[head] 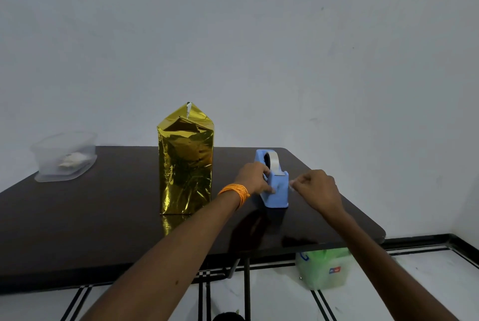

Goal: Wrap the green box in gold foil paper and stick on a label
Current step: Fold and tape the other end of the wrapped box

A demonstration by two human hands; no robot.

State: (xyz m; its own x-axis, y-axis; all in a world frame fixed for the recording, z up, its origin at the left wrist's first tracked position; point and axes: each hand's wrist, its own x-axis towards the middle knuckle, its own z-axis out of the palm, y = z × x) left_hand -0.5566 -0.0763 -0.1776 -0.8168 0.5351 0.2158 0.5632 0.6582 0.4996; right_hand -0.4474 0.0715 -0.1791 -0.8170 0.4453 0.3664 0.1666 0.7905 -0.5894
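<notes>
White tiled floor [272, 300] with black stripes was nearest. A translucent green plastic bag [324, 269] sat on it under the table's right end. Both bare forearms reached forward over the dark brown glossy table [103, 230].

Left hand [255, 178], with an orange thread band [234, 191] on the wrist, gripped the light blue plastic tape dispenser [278, 191] from its left side, fingers curled round the body. The dispenser stood on the table and carried a clear tape roll [272, 161] at its far end.

Right hand [315, 189] was just right of the dispenser's near end, fingers curled in. Thumb and forefinger pinched a small clear tape strip [291, 185]. The strip was too small to tell whether it was still joined to the roll.

The tall box wrapped in crinkled gold foil paper [185, 165] stood upright on the table, left of the left hand and a bit farther back. It was near the hand but not touching either one. Its top foil was folded to a peak, with a pale sliver at the tip. No green showed.

Farther left, well apart from the hands, sat a clear plastic tub [64, 156] at the table's back edge, with something white inside. A plain white wall [285, 48] stood behind it all.
</notes>
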